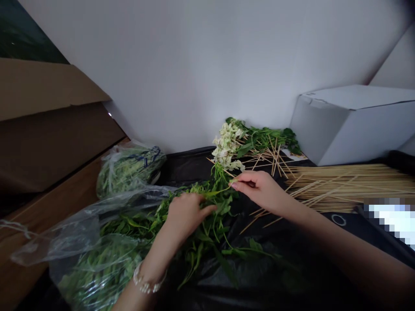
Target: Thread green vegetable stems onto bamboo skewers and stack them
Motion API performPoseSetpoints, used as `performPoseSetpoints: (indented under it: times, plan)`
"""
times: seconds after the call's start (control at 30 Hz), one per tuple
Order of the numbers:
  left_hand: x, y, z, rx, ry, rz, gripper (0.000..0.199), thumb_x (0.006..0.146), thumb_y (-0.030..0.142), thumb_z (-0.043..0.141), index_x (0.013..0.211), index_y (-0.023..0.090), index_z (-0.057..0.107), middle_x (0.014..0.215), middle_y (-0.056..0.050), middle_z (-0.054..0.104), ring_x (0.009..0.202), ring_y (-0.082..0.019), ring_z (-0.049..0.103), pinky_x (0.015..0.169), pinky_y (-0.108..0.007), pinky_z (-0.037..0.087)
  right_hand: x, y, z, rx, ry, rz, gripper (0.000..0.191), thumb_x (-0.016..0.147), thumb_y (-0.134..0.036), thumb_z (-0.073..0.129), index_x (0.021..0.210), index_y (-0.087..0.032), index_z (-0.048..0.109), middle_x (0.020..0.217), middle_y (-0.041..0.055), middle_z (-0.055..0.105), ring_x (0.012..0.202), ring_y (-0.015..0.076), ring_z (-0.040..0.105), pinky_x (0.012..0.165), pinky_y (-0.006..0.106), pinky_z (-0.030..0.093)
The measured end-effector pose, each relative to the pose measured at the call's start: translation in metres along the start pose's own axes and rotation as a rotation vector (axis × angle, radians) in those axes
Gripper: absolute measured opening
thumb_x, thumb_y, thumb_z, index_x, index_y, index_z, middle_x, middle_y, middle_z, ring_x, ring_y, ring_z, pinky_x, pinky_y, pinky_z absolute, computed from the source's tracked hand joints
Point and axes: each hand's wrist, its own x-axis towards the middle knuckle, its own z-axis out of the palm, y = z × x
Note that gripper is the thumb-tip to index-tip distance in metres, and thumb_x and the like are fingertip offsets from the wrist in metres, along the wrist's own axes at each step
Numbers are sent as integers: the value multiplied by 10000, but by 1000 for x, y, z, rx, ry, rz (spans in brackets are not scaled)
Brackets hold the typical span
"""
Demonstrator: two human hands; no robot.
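The right hand [256, 186] reaches inward, its fingers [243, 176] pinched on a slender leaf [215, 193]. The left hand [186, 212] arches palm-down over greens [138, 223], thumb [208, 211] extended; its grip cannot be told.

Black sheet [259, 289], leafy greens [207, 233], wooden skewers [343, 183] atop

leafy greens [215, 222]: green, yellowish bits | sticks [350, 181]: tan | frilly clump [227, 140]: creamy white | box [337, 129]: white | sheet [308, 268]: black

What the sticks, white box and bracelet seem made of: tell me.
Sticks: probably bamboo or wood, matte, straw colour. White box: likely cardboard, matte, flat panels, folded edges. Bracelet: pale beads, slightly glossy, maybe plastic or pearl; unclear.
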Motion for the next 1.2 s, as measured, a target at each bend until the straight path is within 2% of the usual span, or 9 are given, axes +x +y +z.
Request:
performPoseSetpoints:
  times: [0.07, 0.2, 0.37, 0.47, 0.63, 0.87, 1.0, 1.1, 1.2]
  plan:
    - [-5, 8, -6, 107, 82, 9, 273, 808, 479, 636, 741, 232, 728, 730, -43, 717, 746, -235, 659, 689, -327, 437, 0, 0, 0, -5, 0, -14, 183, 883, -297, 580, 840, -205, 733, 806, 22, 707, 713, 156, 589, 650, 311, 437]
    - [-6, 26, 5, -46, 197, 161, 218, 769, 411, 717, 893, 232, 707, 840, -8, 730, 715, -172, 636, 644, -274, 423, -1, 1, 3, -13, -5, -22, 177, 881, -281, 580, 874, -214, 743, 843, 24, 724, 757, 164, 620, 689, 321, 462]
    - [6, 22, 43, -29, 64, 230, 120, 812, 316, 688, 897, 233, 705, 880, -6, 733, 777, -183, 651, 694, -286, 455, 0, -1, 0, -26, 23, -34, 173, 872, -242, 575, 873, -215, 746, 872, 23, 739, 789, 170, 643, 725, 323, 482]
    - [7, 21, 59, -30, -43, 373, 113, 857, 208, 620, 915, 228, 715, 915, -15, 722, 843, -179, 659, 756, -275, 477, 2, 0, -6, -43, 75, -46, 175, 871, -240, 577, 879, -202, 747, 874, 28, 743, 807, 173, 652, 743, 320, 487]
    - [4, 38, 82, 119, -211, 592, 166, 860, 177, 589, 967, 225, 707, 948, -25, 693, 834, -190, 669, 712, -275, 500, 4, 2, -12, -51, 107, -78, 172, 869, -218, 580, 878, -197, 750, 869, 22, 746, 796, 163, 655, 734, 307, 490]
    - [5, 49, 108, 269, -252, 634, 138, 884, 190, 525, 886, 185, 662, 967, -60, 645, 746, -200, 656, 628, -302, 503, 3, 0, -12, -61, 113, -71, 177, 866, -235, 583, 870, -197, 755, 861, 28, 747, 786, 168, 653, 718, 311, 485]
    - [2, 49, 79, -70, -277, 558, 79, 838, 141, 579, 850, 187, 643, 891, -25, 654, 778, -162, 634, 717, -268, 493, 5, 1, -16, -39, 128, -72, 179, 864, -247, 581, 871, -205, 756, 877, 28, 747, 795, 169, 654, 719, 313, 485]
    - [-8, 44, 33, -361, -297, 411, 111, 870, 174, 556, 944, 207, 631, 801, 2, 659, 720, -137, 613, 675, -242, 484, 5, 1, -22, -35, 153, -69, 188, 871, -256, 572, 891, -214, 754, 900, 31, 749, 821, 176, 658, 747, 324, 490]
    - [-33, 20, -17, -534, -281, 291, 175, 899, 293, 558, 1024, 230, 663, 900, -26, 692, 745, -146, 632, 663, -250, 502, 6, 2, -25, -36, 154, -53, 192, 874, -270, 570, 903, -219, 753, 923, 41, 749, 841, 186, 661, 757, 335, 497]
